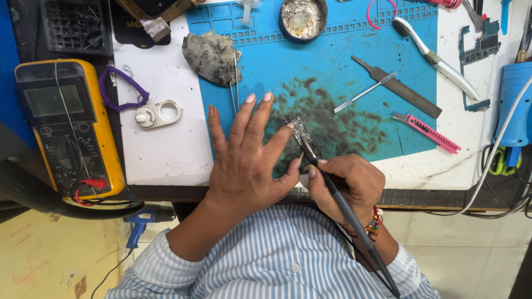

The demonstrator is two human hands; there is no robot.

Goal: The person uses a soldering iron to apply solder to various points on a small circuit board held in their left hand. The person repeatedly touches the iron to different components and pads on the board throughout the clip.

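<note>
A small circuit board [302,134] lies on the stained blue mat [332,72] near the front edge of the worktop [160,149]. The left hand [244,160] is spread open, fingers fanned, with a fingertip and the thumb pressing the board's near end to steady it; it grips nothing. The right hand [346,182] is clenched around a dark soldering iron [343,207], pen-fashion, its tip touching the board's lower end.

The board looks thin, light and stiff, likely brittle and easy to skid on the mat, so it is best pinned or pinched by its bare edges, away from the components and the hot tip.

Around it: a yellow multimeter [69,127] at far left, a grey rag [210,55], a round tin [302,19], a metal spatula [364,92], a flat file [399,87] and a pink knife [426,133].
</note>
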